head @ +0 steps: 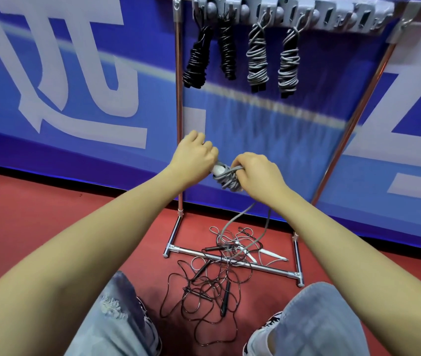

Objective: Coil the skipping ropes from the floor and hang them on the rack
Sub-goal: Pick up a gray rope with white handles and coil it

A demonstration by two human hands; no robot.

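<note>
Here at six o'clock we see our knees in pale jeans (117,317), and just past them on the red floor (24,227) lies the tangle of loose ropes (204,283), thin black cords and handles knotted with a few white-handled ones across the rack's base bar (232,262). From that heap a grey tail (240,217) climbs toward twelve o'clock into the grey rope (226,177) we are winding. Our left hand (194,156) is curled tight round the pale handle end, at nine o'clock of the bundle; our right hand (258,173), at three o'clock of it, has its fingers (240,170) hooked round the coils themselves, so the bundle sits directly between both fists, touching each. The risk, we judge, is that the trailing tail is threaded through the heap below: pulling more in could drag other ropes up or snag on the base bar, and easing the right-hand hold would let the wraps spring loose. Farther off, at twelve o'clock, four coiled ropes (256,60) already hang from the grey hook rail (332,11), two black, two grey, with free hooks toward one o'clock.
</note>
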